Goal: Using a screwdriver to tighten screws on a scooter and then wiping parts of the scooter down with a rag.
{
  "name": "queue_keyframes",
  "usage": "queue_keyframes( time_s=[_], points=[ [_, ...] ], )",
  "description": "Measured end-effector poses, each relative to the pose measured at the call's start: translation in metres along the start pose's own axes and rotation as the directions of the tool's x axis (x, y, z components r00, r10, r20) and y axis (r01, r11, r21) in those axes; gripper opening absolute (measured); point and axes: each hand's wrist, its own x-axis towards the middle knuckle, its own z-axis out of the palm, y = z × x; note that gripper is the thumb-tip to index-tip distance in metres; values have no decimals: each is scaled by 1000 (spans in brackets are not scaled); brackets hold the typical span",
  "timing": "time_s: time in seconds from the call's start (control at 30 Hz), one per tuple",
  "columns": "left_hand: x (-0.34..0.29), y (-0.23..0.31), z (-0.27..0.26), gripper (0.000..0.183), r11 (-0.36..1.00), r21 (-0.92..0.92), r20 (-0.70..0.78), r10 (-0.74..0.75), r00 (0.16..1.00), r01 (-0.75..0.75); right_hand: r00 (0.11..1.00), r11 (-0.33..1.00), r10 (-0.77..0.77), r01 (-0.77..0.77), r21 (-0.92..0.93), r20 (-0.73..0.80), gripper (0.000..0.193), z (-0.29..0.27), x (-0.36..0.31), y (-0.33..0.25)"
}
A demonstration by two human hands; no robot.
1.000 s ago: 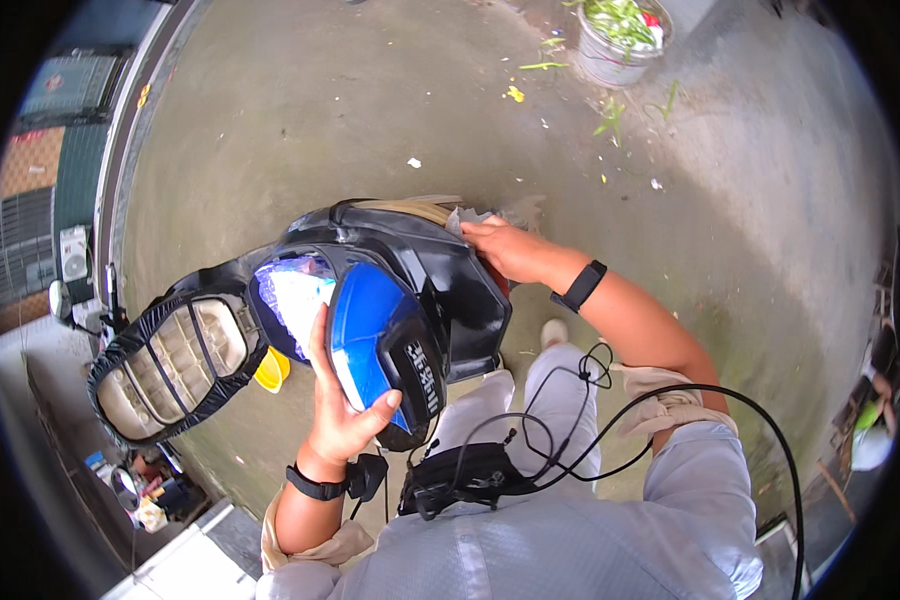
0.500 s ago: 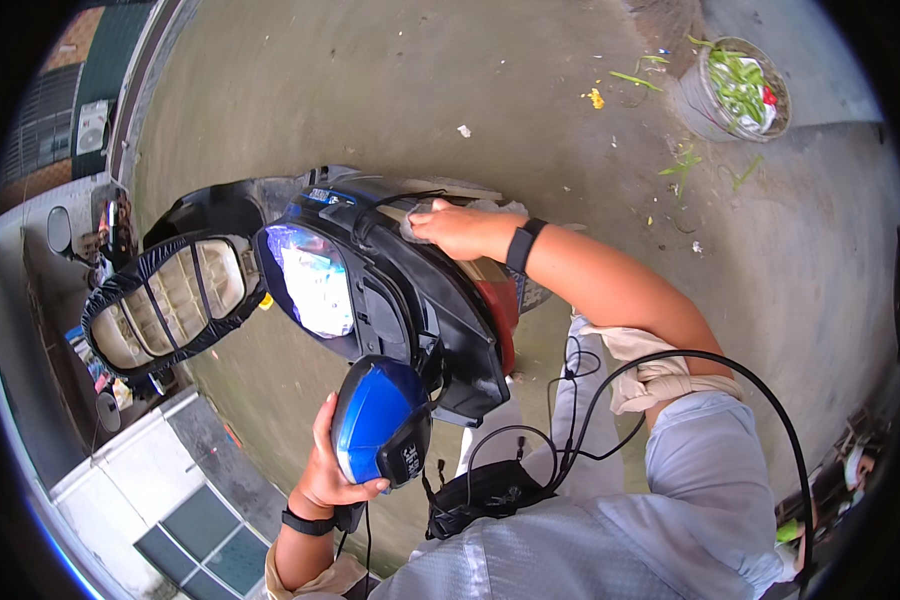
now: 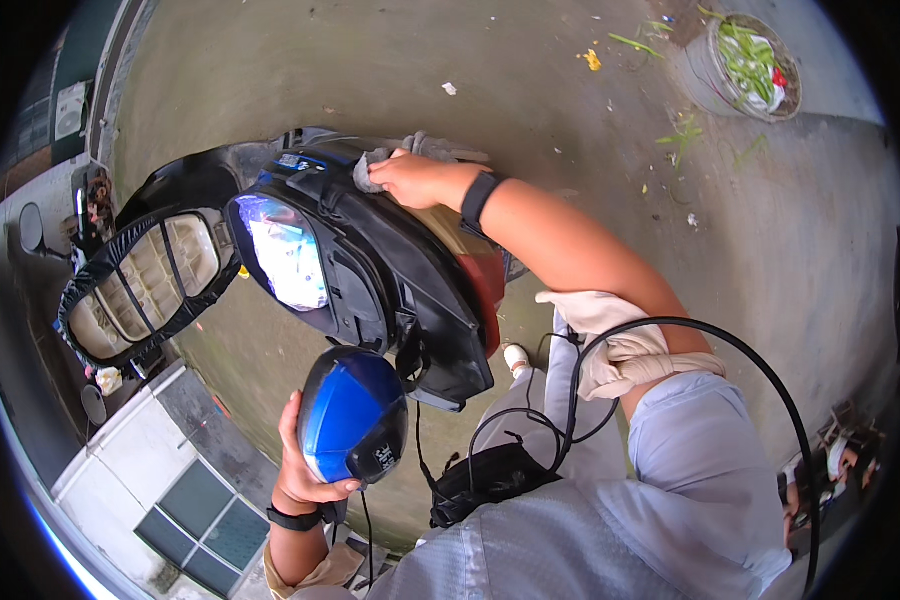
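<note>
A scooter with its seat (image 3: pixel 160 285) tipped up lies across the middle of the view, its body panel (image 3: pixel 380 240) black. In the opened storage well sits a shiny plastic-wrapped bundle (image 3: pixel 285 255). My left hand (image 3: pixel 305 465) is closed round the near side of a rounded blue and black pad (image 3: pixel 350 415) at the scooter's near end. Whether the pad is fixed to the scooter cannot be seen. My right hand (image 3: pixel 415 180) is shut on a grey cloth (image 3: pixel 372 170), pressed against the upper far side of the panel.
A bucket (image 3: pixel 710 70) full of green plant scraps stands at the far right, with more scraps on the concrete floor (image 3: pixel 570 180) about it. A black cable (image 3: pixel 760 365) loops over my right side. A pouch (image 3: pixel 490 485) hangs at my waist. A window (image 3: pixel 200 525) is at lower left.
The whole view has shifted, so the scooter appears farther left and higher. My right hand and the cloth have slid slightly farther along the panel. My left hand keeps its hold.
</note>
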Motion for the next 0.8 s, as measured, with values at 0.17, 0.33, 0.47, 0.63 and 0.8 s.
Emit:
queue_keyframes(
  time_s=[0.17,0.33,0.47,0.63,0.8],
  points=[
    [6,2,9,128,999,-21,-43,35,998,-36,948,904,226,-119,411,-222,21,7,-77,1],
    [7,4,17,127,987,155,-83,48,995,-35,769,768,375,54,638,-517,37,25,-133,-45],
    [7,1,18,129,983,170,-99,93,991,-75,703,871,338,17,490,-626,39,64,-184,-66],
    [1,3,7,121,896,422,-73,186,980,-139,687,897,362,-73,436,-630,35,126,-241,-115],
    [1,-4,-16,93,752,598,74,294,953,-278,476,841,487,-30,540,-733,37,193,-257,-173]
  ],
)
